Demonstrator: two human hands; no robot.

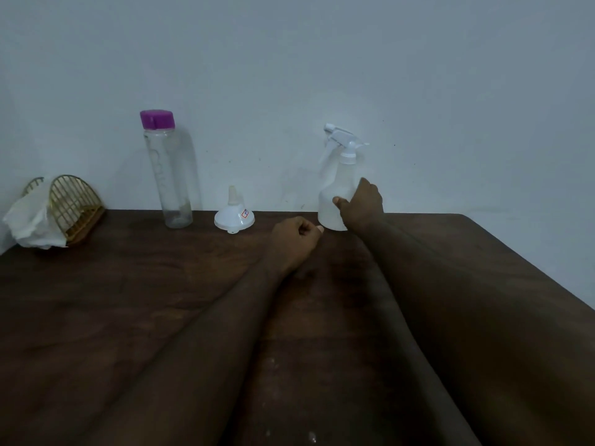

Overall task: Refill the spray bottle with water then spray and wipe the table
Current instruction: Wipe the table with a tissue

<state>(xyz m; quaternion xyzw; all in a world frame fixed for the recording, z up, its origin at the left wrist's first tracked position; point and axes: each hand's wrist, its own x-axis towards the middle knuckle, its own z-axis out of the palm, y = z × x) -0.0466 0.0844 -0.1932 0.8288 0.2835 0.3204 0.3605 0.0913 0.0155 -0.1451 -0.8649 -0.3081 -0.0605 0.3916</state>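
Spray bottle (333, 201) stands upright at the far edge of the bench (128, 300), the right hand (360, 204) gripping its lower body. The left hand (294, 239) lies near it with fingers curled, holding nothing.

Spray bottle (338, 175): translucent white body, white trigger head screwed on, nozzle pointing left. Upright on dark wooden table (161, 300) at far edge by wall. Right hand (362, 204) wraps lower body, thumb across front.

Funnel (234, 217): white, small sticker on cone. Left of spray bottle, apart from it, wide mouth down, spout up.

Water bottle (167, 175): tall, clear, purple cap on, upright. Further left of spray bottle, beyond funnel. Fill level unreadable.

Paper napkins (29, 220): white, crumpled, in gold wire holder (75, 204), far left of spray bottle.
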